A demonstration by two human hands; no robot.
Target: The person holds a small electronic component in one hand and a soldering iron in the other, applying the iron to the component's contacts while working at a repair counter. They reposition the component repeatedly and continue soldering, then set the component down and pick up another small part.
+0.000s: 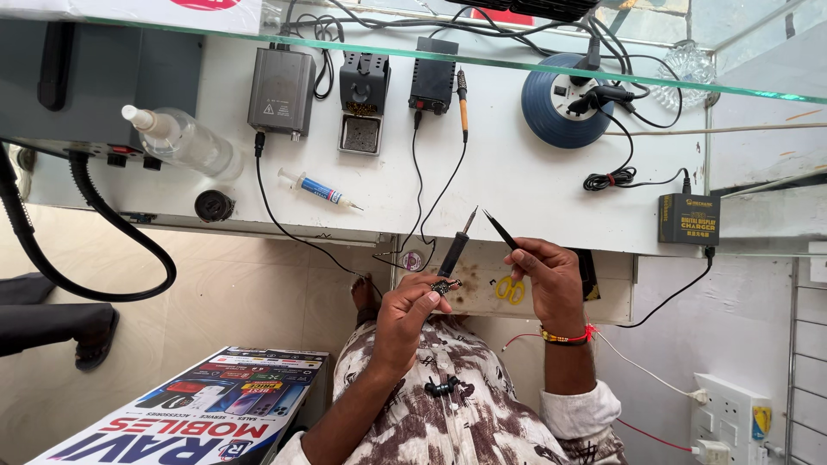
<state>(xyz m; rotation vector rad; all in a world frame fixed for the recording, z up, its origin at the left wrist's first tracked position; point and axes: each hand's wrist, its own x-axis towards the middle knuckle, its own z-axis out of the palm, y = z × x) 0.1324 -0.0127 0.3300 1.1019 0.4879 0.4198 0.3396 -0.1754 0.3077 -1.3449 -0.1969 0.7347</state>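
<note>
The left hand (412,312) wraps its grip around a black-handled soldering iron with a thin metal tip (454,254), held tilted, tip pointing up toward the white bench (517,189). The right hand (549,280) pinches a pair of slim black pointed tweezers (500,231), its grip closed narrowly on them, tips angled toward the iron's tip but apart from it. Both tools hover at the bench's near edge. On the bench lie a small syringe with a blue label (320,189), a clear plastic bottle (183,141) and a round blue extension socket (564,99).
</note>
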